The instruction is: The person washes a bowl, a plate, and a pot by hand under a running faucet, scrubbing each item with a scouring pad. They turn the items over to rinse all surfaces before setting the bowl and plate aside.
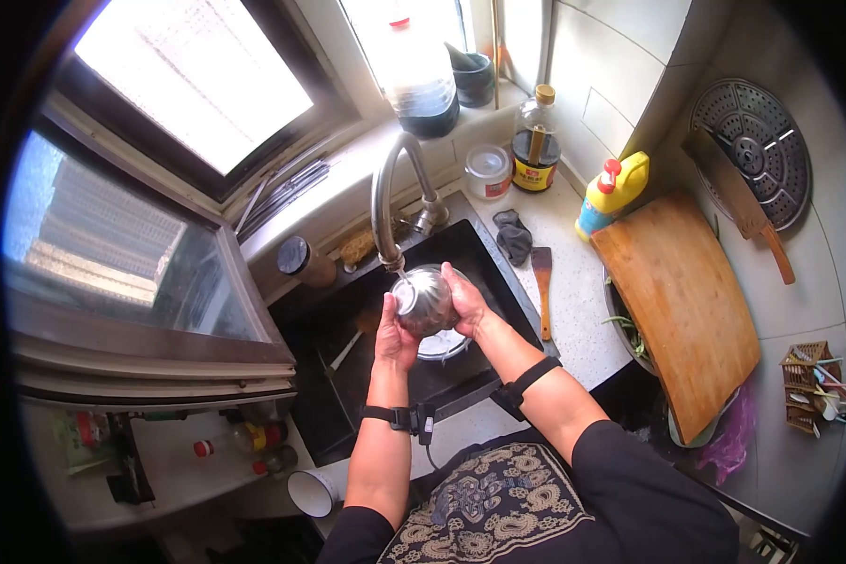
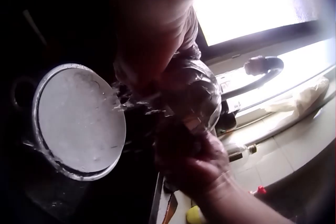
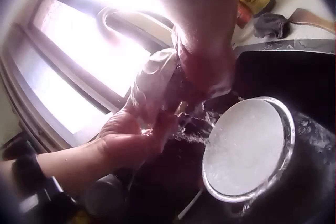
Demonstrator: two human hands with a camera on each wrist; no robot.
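Observation:
Over the black sink (image 1: 334,399), both my hands hold a shiny steel bowl (image 1: 426,299) just under the spout of the curved faucet (image 1: 390,188). My left hand (image 1: 397,329) grips its lower left side and my right hand (image 1: 462,296) wraps its right side. Water spills off the bowl (image 2: 194,92) into a round metal pot (image 2: 79,119) full of cloudy water below. In the right wrist view the left hand (image 3: 126,137) cups the bowl (image 3: 152,77) above that pot (image 3: 247,148). Glare hides the fingertips.
On the counter to the right lie a dark cloth (image 1: 514,235), a wooden spatula (image 1: 542,282), a yellow bottle (image 1: 613,193) and a large wooden cutting board (image 1: 677,301). A sauce bottle (image 1: 536,141) stands by the window. A white mug (image 1: 310,491) sits low left.

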